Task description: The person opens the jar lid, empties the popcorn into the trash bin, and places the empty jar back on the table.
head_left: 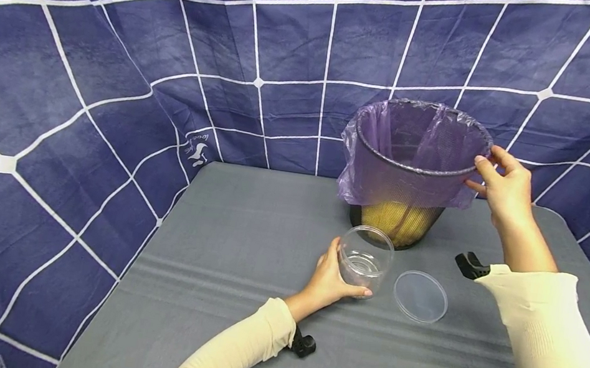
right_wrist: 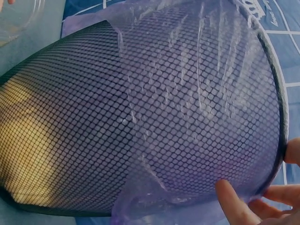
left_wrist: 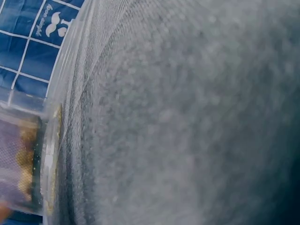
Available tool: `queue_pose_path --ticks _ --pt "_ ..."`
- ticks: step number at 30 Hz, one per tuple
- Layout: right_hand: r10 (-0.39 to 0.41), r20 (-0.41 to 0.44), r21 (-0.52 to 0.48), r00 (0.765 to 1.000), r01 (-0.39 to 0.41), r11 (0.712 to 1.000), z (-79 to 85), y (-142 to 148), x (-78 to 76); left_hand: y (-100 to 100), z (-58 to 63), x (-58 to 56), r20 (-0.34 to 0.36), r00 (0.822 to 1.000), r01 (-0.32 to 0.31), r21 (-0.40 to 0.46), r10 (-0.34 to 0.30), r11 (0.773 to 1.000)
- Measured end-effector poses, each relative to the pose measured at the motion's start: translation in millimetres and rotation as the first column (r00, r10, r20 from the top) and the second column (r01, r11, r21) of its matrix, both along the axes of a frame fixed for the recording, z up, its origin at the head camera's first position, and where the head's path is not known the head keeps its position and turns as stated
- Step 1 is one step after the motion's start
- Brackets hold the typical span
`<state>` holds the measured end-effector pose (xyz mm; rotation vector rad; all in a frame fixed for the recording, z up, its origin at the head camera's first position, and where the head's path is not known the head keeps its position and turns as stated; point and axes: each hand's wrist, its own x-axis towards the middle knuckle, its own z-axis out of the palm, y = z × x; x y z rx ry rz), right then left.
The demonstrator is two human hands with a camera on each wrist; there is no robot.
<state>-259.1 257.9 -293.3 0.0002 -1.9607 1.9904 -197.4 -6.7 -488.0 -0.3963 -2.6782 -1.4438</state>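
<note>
In the head view my left hand grips a clear round plastic tub, thumb along its near side and fingers on its left. The tub has no lid on, and its bottom shows through the walls. My right hand pinches the right rim of a black mesh wastebasket, thumb on top and fingers outside. A thin purple bag lines the basket and hangs over its rim. Through the mesh something yellow shows in the lower part. The left wrist view catches the tub at its left edge.
A clear round lid lies flat on the grey cloth-covered table, right of the tub. Behind the basket hangs a blue curtain with white grid lines. Small black wrist devices sit at both cuffs.
</note>
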Motion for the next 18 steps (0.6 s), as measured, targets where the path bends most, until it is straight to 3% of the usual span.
queue_pose_path --ticks 5,9,14,18 --pt "-0.092 0.019 0.245 0.996 0.085 0.966 -1.8 -1 -0.9 -6 3.1 -1.3 0.016 1.000 -0.007 -0.113 0.009 0.994" --pt "-0.141 -0.007 0.382 0.990 0.133 0.914 -6.1 1 5.6 -17 12.5 -4.0 -0.006 0.998 0.060 -0.151 -0.062 0.987" --pt "-0.185 -0.132 0.495 0.974 0.226 0.839 -10.7 0 16.5 -36 34.4 -9.1 -0.164 0.973 0.131 -0.178 -0.161 0.975" --pt "-0.146 -0.298 0.585 0.943 0.301 0.753 -17.9 -10 25.4 -47 53.8 -13.9 -0.297 0.942 0.088 -0.222 -0.154 0.971"
